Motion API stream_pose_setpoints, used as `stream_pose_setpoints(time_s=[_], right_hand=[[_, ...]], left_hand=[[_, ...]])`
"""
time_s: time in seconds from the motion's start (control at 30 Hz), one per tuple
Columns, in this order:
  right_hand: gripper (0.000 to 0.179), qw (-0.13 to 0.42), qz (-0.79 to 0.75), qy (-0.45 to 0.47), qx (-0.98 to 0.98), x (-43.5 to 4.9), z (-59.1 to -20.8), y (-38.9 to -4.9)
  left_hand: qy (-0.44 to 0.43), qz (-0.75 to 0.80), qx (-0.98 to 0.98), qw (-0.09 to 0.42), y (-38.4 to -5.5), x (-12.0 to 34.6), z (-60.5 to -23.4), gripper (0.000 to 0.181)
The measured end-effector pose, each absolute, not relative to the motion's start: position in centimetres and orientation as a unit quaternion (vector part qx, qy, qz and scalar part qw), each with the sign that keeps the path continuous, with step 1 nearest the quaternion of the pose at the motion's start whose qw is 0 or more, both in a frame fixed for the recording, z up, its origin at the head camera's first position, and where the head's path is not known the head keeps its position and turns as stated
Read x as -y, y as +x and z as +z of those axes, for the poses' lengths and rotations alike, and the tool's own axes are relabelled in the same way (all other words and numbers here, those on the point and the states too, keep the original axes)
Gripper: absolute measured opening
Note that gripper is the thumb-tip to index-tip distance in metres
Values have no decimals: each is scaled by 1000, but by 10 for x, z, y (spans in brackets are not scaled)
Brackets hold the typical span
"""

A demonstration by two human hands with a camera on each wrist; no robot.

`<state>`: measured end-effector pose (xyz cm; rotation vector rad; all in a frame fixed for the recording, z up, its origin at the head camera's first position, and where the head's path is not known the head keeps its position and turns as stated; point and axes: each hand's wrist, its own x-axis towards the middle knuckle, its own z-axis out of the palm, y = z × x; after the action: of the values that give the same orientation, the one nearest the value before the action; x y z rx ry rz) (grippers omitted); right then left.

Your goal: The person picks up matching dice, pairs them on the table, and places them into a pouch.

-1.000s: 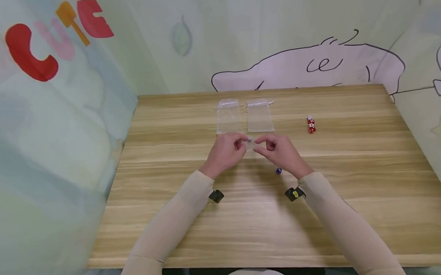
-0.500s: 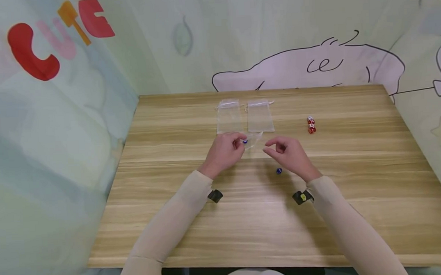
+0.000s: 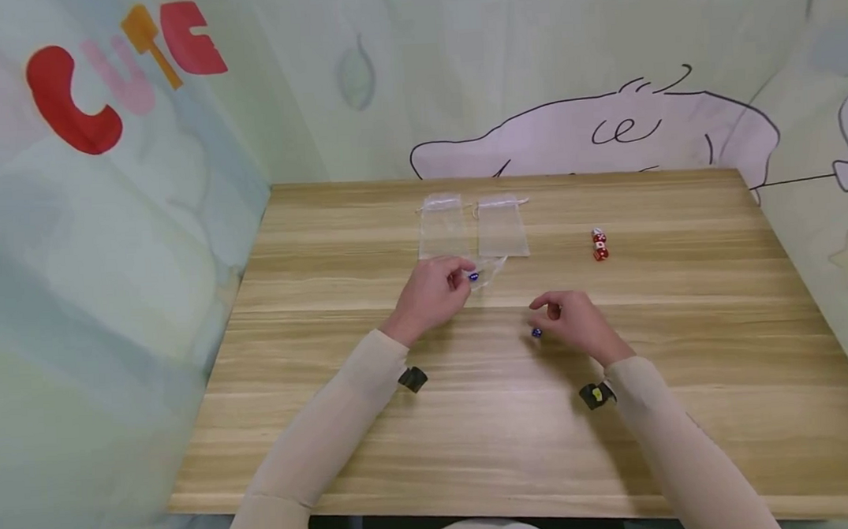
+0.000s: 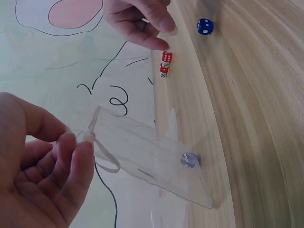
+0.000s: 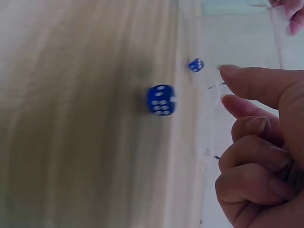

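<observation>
My left hand pinches the gathered top of a small sheer drawstring bag between thumb and fingers. Inside the bag's lower end, one blue die with white pips shows through the fabric. Lower on the table lies another blue die. My right hand is close beside that loose die, thumb and forefinger apart with nothing between them. Its other fingers curl toward the palm in the right wrist view.
Two more sheer drawstring bags, a left one and a right one, lie flat near the table's back. A short row of red and white dice sits to their right. A printed cloth hangs behind the wooden table.
My right hand has left the bag and moved right and toward me, down to the loose blue die. The left hand stays in place holding the bag.
</observation>
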<state>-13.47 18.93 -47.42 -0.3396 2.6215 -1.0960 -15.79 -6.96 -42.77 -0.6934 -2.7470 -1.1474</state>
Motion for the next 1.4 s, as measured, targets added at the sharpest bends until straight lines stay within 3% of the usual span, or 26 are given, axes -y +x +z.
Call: stream_pose_setpoints(time_s=[0.77, 1.17, 1.4], right_hand=[[17, 163, -359, -129, -910, -194, -498, -127], [15, 137, -375, -120, -909, -192, -498, -128], [18, 85, -418, -117, -897, -186, -487, -130]], left_hand=[[-235, -383, 892, 51, -157, 73, -429, 25], [-247, -369, 894, 62, -157, 73, -429, 28], [-246, -366, 896, 58, -156, 73, -428, 28]])
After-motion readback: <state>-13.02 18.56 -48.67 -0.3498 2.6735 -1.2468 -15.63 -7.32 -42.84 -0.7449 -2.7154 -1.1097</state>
